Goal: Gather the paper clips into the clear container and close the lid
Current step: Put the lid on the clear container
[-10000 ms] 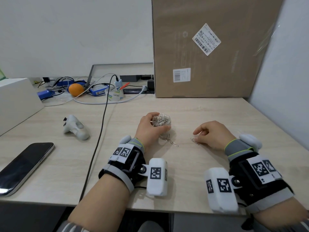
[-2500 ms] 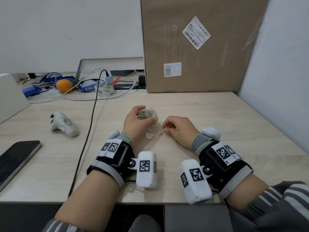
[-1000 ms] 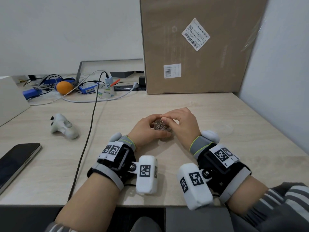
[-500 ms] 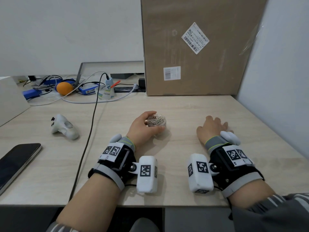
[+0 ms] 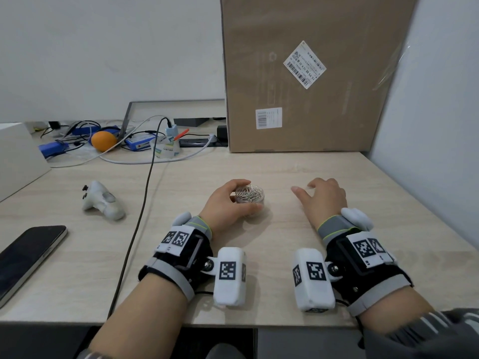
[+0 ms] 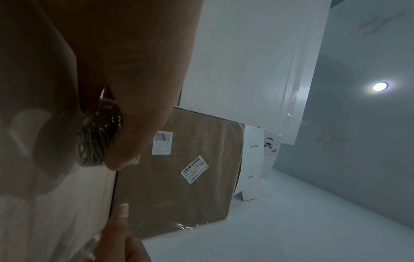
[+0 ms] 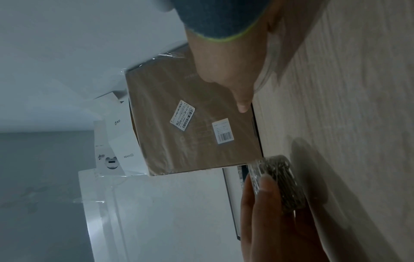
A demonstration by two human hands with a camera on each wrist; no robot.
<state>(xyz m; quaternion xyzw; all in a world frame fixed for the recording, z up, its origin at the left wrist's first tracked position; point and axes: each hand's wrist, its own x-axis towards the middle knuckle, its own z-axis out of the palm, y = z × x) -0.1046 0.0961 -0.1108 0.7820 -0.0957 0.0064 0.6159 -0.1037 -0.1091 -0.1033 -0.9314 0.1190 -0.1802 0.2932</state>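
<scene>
Paper clips [image 5: 249,195] fill the tub [image 5: 250,200], steadied in her curled left hand [image 5: 228,207] (lid off), while her right hand [image 5: 322,200] lies loose, seemingly covering the clear lid [image 7: 267,70].

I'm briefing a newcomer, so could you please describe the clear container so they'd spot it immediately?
In front of the big cardboard box, mid-desk, the left hand grips the clear container. It alone is round, transparent and full of silver paper clips.

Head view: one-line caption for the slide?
Left hand grips the clear container of paper clips on the table; right hand rests open beside it.
</scene>
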